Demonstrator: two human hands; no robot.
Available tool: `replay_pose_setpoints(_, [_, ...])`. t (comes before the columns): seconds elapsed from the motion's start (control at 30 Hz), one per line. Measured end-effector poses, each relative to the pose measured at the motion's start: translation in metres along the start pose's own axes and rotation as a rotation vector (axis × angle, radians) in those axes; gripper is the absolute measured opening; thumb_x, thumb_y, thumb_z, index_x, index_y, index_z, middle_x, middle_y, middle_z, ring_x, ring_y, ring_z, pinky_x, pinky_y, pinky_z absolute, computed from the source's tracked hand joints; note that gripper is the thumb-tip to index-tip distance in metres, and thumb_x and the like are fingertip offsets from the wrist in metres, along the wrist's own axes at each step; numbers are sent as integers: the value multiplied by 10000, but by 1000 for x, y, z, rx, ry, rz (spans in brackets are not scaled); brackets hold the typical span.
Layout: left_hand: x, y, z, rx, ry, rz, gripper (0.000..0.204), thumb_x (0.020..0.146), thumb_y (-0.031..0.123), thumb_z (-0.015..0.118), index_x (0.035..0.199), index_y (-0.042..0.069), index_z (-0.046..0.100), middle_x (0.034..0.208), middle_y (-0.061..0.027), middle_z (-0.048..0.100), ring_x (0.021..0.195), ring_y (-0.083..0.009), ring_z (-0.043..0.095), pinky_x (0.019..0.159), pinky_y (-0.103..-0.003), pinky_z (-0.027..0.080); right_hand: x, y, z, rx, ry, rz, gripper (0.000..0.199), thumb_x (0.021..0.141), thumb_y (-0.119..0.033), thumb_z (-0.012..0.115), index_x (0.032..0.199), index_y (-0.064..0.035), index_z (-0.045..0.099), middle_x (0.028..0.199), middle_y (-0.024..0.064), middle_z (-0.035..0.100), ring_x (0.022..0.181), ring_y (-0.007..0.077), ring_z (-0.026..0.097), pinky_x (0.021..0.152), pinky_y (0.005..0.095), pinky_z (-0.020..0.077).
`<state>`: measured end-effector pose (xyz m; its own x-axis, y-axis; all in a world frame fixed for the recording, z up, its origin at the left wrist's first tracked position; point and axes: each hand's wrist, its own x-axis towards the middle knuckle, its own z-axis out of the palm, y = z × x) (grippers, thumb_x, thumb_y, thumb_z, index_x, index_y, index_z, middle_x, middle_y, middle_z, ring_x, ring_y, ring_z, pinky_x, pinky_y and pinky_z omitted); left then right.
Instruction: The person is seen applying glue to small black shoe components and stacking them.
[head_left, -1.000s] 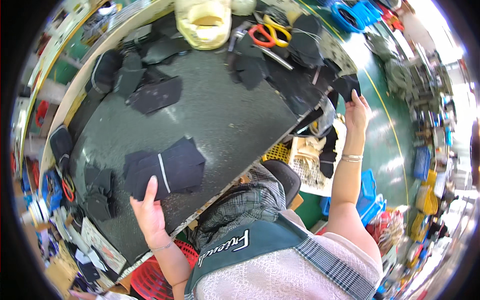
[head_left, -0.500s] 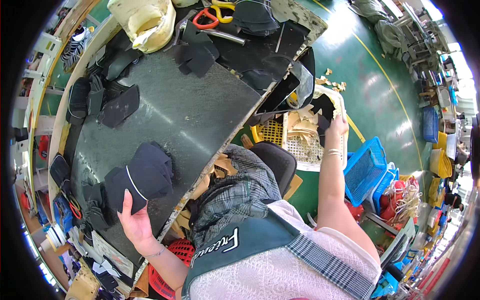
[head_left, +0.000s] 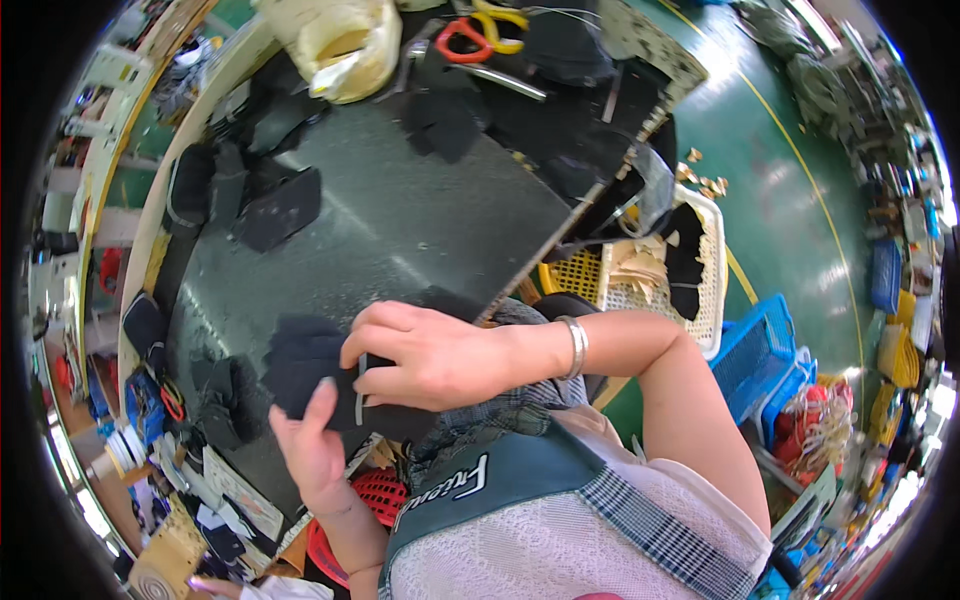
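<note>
A bundle of dark, flat cut fabric pieces (head_left: 300, 350) lies over the near part of the black tabletop, a white band (head_left: 359, 400) round it. My left hand (head_left: 315, 445) holds its near-left edge, thumb on top and the other fingers partly hidden beneath. Reaching across from the right, my right hand (head_left: 430, 355) is on the bundle, its fingers curled and closed at the band. Some dark pieces under that hand are mostly covered by it. To the left, more dark cut pieces (head_left: 222, 400) lie on the table (head_left: 400, 230).
Red-handled scissors (head_left: 465, 42), yellow-handled scissors (head_left: 505, 25) and a cream tub (head_left: 345, 60) stand at the far side. Right of the table are a white basket (head_left: 712, 290) with tan and black scraps and a blue crate (head_left: 755, 350). Another person's hand (head_left: 212, 588) shows at lower left.
My right hand has come from the white basket to the bundle, its fingers now at the band. The left hand stays at the bundle. The view has shifted slightly.
</note>
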<state>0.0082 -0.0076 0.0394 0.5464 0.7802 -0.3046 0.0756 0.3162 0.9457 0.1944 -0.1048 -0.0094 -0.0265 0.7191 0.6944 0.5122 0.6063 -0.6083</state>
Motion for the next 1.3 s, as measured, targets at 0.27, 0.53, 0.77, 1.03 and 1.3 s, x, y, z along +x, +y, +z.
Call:
replay_pose_setpoints(0.27, [44,7,-13,-292,50,-70,391,819,-58,666,1204,-50,598,1157,-100,657,1069,-213,625,956,-330,473,23,7,-64,-107,-532,83,269,733,-168,714,853,-64,497,783,48,539,763,250,555,830,371,399])
replay_pose_setpoints(0.53, [69,-6,-46,-453,151,-1,303,896,31,644,1189,-22,592,1138,-115,654,1001,-221,657,858,-358,560,21,35,-140,-1123,-328,381,281,765,47,583,1036,-24,592,1158,168,575,1053,316,547,962,437,361])
replay_pose_setpoints(0.77, [62,9,-21,-504,-42,-142,331,864,39,696,1176,-15,598,1135,-100,658,976,-199,661,845,-326,548,109,126,-109,-935,115,232,647,735,-115,791,1318,-63,516,1218,174,536,1120,339,512,966,413,429])
replay_pose_setpoints(1.03, [93,80,-66,931,-818,79,398,720,87,781,1086,-13,662,984,-159,715,918,-277,688,842,-327,514,126,156,-116,-756,242,196,133,901,-75,635,1021,-45,684,899,147,689,774,256,662,698,329,506])
replay_pose_setpoints(1.3, [139,56,34,1687,-895,442,195,728,68,631,913,53,689,899,-146,704,977,-309,667,896,-417,472,125,154,-120,-589,577,368,257,963,-208,628,1032,33,685,800,63,688,656,92,618,591,249,501])
